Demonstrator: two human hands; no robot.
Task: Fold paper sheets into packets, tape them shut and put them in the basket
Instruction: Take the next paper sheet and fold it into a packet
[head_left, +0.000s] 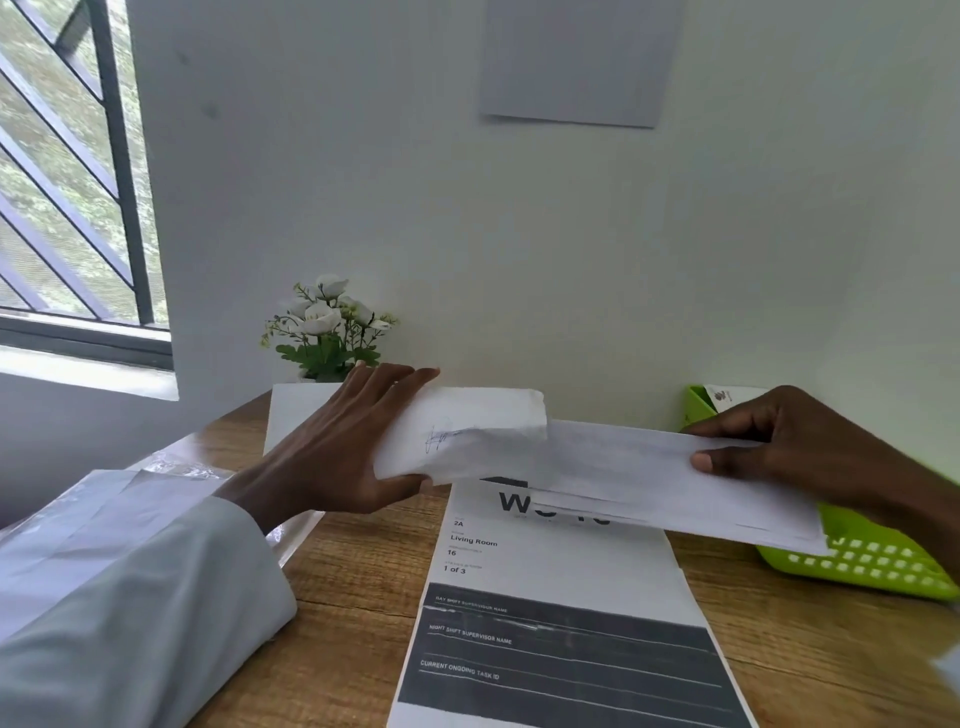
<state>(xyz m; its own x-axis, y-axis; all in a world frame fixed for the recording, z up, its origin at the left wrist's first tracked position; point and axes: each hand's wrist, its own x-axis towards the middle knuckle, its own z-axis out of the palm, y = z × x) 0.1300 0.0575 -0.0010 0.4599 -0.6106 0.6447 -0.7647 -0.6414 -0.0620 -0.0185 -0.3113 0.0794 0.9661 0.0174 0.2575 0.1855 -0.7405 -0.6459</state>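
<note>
Above the wooden bench (353, 571) and the printed form (561, 582) lying on it, a long folded paper (623, 473) is held in the air, its right end just over the green basket (878, 561). The left hand (332, 457) folds the paper's left end over, fingers nearly straight behind the flap and thumb under it, while the right hand (779, 441) pinches the right end. A neat packet likely calls for squaring the flap's edges first, with the right grip kept firm, then running the crease flat.

Folded white paper (597, 462) held above green basket (872, 561).
</note>
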